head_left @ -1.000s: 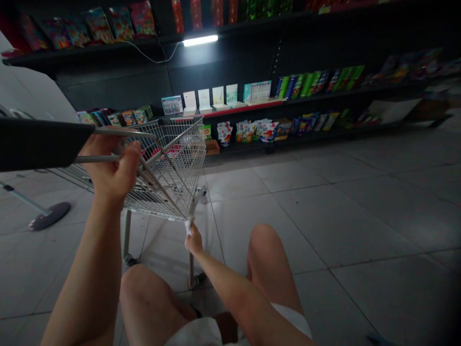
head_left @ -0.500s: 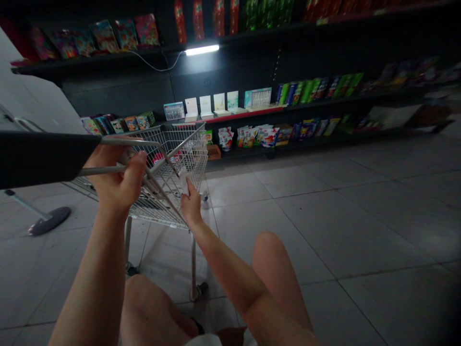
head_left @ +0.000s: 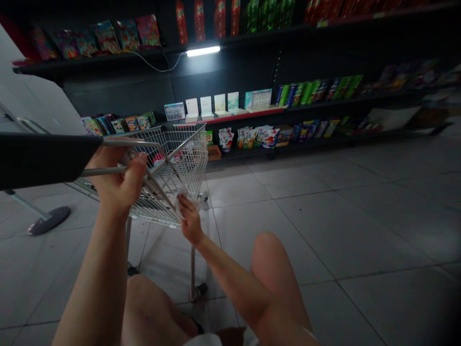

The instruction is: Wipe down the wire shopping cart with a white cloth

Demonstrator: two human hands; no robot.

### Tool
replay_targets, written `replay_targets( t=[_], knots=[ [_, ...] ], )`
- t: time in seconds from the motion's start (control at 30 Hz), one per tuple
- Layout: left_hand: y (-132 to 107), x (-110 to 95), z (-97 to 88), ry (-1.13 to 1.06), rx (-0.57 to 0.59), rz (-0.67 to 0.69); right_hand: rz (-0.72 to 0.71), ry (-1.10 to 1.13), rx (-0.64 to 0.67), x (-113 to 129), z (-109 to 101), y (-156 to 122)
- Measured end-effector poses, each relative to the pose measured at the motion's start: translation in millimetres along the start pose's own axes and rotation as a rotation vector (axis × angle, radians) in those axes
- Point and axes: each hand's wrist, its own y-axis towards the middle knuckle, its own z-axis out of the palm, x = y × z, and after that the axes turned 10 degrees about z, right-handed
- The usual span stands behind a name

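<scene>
A grey wire shopping cart [head_left: 194, 149] stands in front of me, its dark handle end [head_left: 43, 158] at the far left. My left hand [head_left: 117, 175] is wrapped round the cart's metal frame beside that handle. At the cart's near right corner, my right hand [head_left: 190, 220] presses a thin white cloth or tissue [head_left: 183, 196] against the wire side; its exact kind is not clear. Fingers of that hand lie over the white piece. Some red-and-white items [head_left: 160, 157] show inside the basket, partly hidden by the wires.
Dark shelves [head_left: 230, 67] with bottles, bags, boxes and tubes run along the back, lit by a tube lamp [head_left: 203, 51]. A post with a round base [head_left: 50, 220] stands on the tiled floor [head_left: 288, 211] at the left. My knees are close below the cart.
My right hand has moved down along the cart's corner with the white cloth, which now looks more spread out. My left hand keeps its hold on the frame.
</scene>
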Motion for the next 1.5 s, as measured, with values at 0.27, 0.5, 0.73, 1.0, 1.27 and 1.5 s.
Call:
replay_targets(
  t=[0.27,0.5,0.73,1.0,1.27,1.5],
  knots=[
    [4.3,-3.7,-2.0,-0.037,-0.029,-0.01,-0.246,0.064,-0.176,91.2,-49.2,76.0],
    [5.5,-10.1,-8.4,-0.128,-0.026,-0.069,-0.295,0.014,-0.077,50.4,-7.9,32.3],
    [-1.2,-3.2,-14.7,-0.107,-0.087,0.074,-0.003,0.046,-0.133,-3.5,-39.6,8.0],
    [-4.6,-1.1,-23.4,-0.27,-0.073,0.021,-0.341,-0.145,0.17,89.6,-57.8,170.8],
    [-12.3,12.8,-36.3,-0.199,-0.075,-0.02,-0.201,-0.425,0.369,66.8,-74.1,201.6],
    [-19.2,29.8,-60.3,-0.305,-0.136,-0.047,-0.376,-0.447,0.332,99.3,-57.1,169.1]
  ],
)
